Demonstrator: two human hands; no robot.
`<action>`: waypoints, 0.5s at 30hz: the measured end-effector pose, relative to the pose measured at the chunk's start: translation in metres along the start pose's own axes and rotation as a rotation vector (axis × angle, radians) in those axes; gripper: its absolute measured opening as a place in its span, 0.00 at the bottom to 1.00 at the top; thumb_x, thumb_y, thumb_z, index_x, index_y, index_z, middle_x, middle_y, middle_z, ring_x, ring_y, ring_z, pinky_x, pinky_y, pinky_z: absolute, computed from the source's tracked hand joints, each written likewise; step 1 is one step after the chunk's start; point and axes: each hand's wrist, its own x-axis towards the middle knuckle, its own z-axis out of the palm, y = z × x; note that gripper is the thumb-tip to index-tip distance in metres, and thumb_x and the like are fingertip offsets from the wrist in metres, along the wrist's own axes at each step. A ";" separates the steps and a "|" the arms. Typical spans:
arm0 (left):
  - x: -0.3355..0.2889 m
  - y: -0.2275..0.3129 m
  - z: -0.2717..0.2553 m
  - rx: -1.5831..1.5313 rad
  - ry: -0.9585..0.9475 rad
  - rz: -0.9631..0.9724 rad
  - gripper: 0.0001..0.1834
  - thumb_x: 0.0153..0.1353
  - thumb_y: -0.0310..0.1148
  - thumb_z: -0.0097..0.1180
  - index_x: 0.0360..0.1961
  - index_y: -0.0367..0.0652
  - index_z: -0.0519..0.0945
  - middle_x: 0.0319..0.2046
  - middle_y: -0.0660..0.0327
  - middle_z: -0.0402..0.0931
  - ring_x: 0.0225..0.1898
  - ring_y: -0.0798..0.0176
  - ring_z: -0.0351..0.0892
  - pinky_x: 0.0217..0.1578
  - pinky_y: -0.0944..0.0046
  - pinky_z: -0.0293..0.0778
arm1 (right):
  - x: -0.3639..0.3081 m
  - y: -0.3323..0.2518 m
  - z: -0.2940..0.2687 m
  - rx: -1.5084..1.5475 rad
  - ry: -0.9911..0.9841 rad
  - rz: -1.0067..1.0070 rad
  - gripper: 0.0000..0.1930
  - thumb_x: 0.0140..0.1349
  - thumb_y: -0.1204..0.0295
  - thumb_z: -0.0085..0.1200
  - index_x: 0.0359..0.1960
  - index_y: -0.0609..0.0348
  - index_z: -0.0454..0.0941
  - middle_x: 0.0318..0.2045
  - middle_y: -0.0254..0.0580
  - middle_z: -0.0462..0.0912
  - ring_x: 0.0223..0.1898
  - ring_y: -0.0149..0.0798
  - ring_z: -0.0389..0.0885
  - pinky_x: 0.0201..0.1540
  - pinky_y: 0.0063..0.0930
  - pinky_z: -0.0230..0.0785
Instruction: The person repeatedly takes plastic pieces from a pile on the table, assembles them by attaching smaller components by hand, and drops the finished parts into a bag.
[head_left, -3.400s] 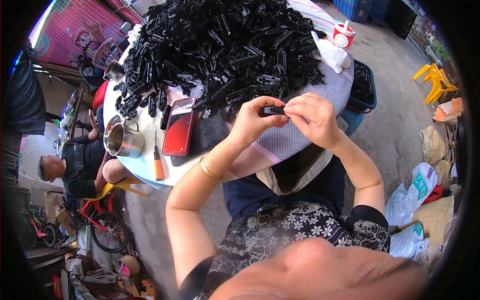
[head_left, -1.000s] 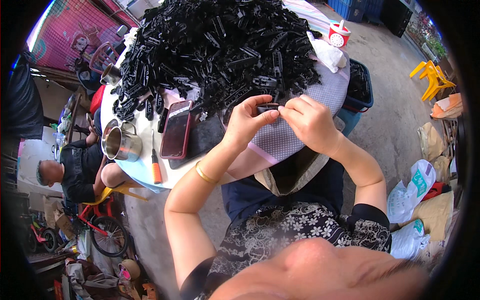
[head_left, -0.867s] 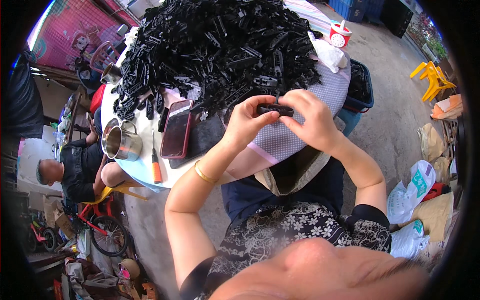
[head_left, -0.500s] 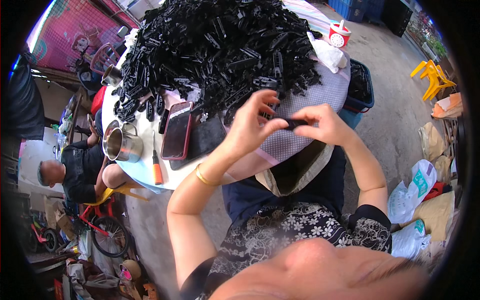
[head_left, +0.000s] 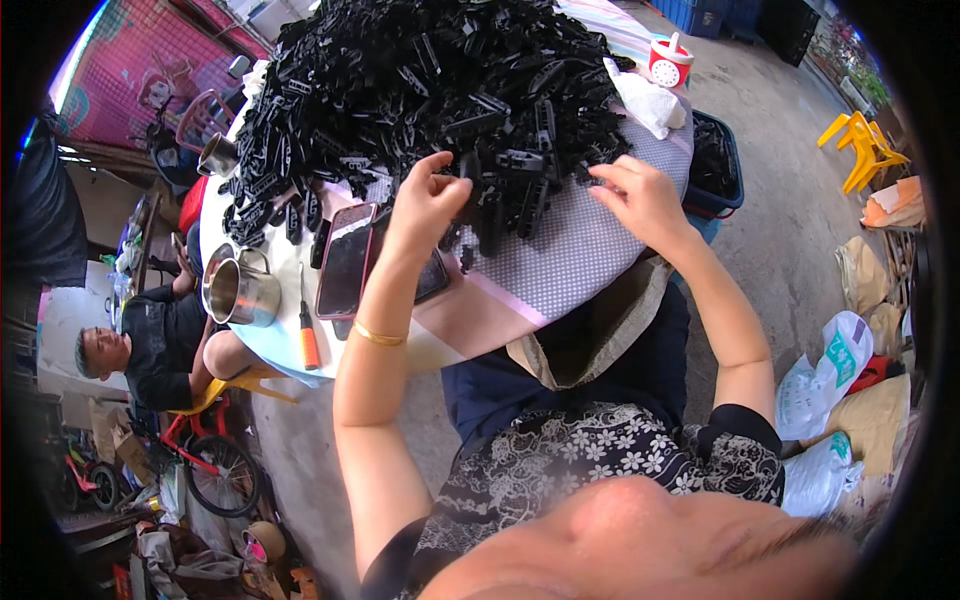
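Note:
A big heap of black plastic parts [head_left: 400, 90] covers the far side of the round table [head_left: 480, 320]. My left hand [head_left: 425, 212] is at the heap's near edge, its thumb and forefinger curved and apart, with nothing I can make out between them. At the right edge of the heap, my right hand [head_left: 640, 205] reaches in with fingers stretched toward the black parts. Several loose black parts lie on the checked cloth between my hands. Partly behind my left wrist are a phone in a red case [head_left: 345, 275] and a dark flat object [head_left: 432, 278].
Left on the table stand a metal mug [head_left: 245, 290] and an orange-handled screwdriver [head_left: 308, 345]. A red-white cup [head_left: 670, 62] and white bag [head_left: 650, 105] sit far right. An open sack [head_left: 600, 350] is at my lap, a bin [head_left: 735, 170] to the right. Another person [head_left: 150, 345] sits left.
My hands have come apart from the black part they held together. The left has moved left, the right up toward the heap. The other person's head has turned.

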 end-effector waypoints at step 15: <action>-0.008 0.003 0.017 -0.571 -0.147 0.128 0.18 0.55 0.18 0.53 0.49 0.37 0.73 0.46 0.60 0.76 0.44 0.70 0.74 0.49 0.72 0.69 | 0.010 -0.039 0.006 0.241 0.366 -0.056 0.04 0.51 0.79 0.60 0.29 0.60 0.78 0.29 0.40 0.81 0.27 0.37 0.80 0.27 0.24 0.71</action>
